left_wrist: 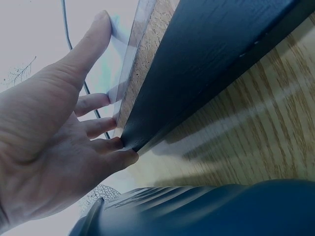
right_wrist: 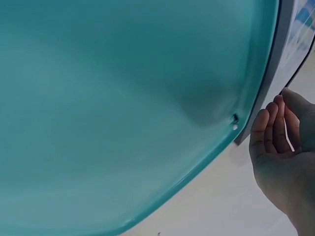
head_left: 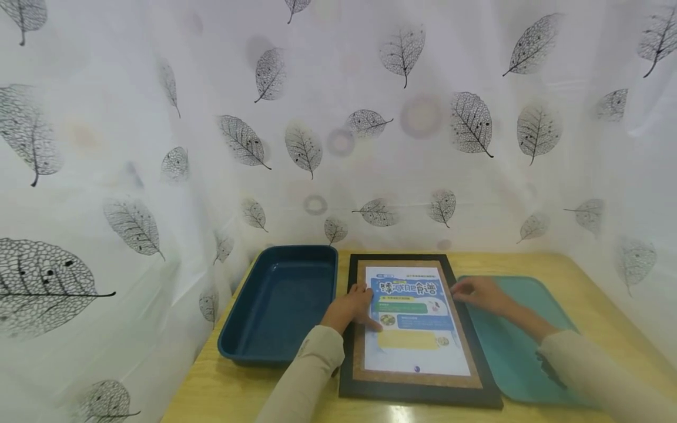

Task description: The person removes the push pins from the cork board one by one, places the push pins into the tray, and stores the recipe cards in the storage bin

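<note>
We see a black picture frame [head_left: 423, 396] lying flat on a wood-grain table [head_left: 201, 388], its long axis running away from the person and its short sides near and far. Inside it, a printed sheet [head_left: 418, 320] over a brown board [head_left: 423, 379] points the same way, large title at the far end, a yellow block nearer the person. A blue tray [head_left: 277, 314] stands just beside the frame on the left, a teal tray [head_left: 508, 358] close along its right. The left hand [head_left: 353, 308] lies at the frame's left side with fingers spread and fairly straight; most of the frame extends to its right. In the left wrist view, we see those fingers reaching over the dark border and the thumb stretched above the sheet, whose edge looks see-through there. The right hand [head_left: 483, 294] is at the frame's upper right edge, above the teal tray, with the frame to its left. The right wrist view shows its fingers bent and the thumb meeting them near the border, but we cannot tell whether they pinch anything. Pale sleeves cover both forearms, and behind the table hangs a whitish curtain [head_left: 317, 59] printed with dark leaves.
</note>
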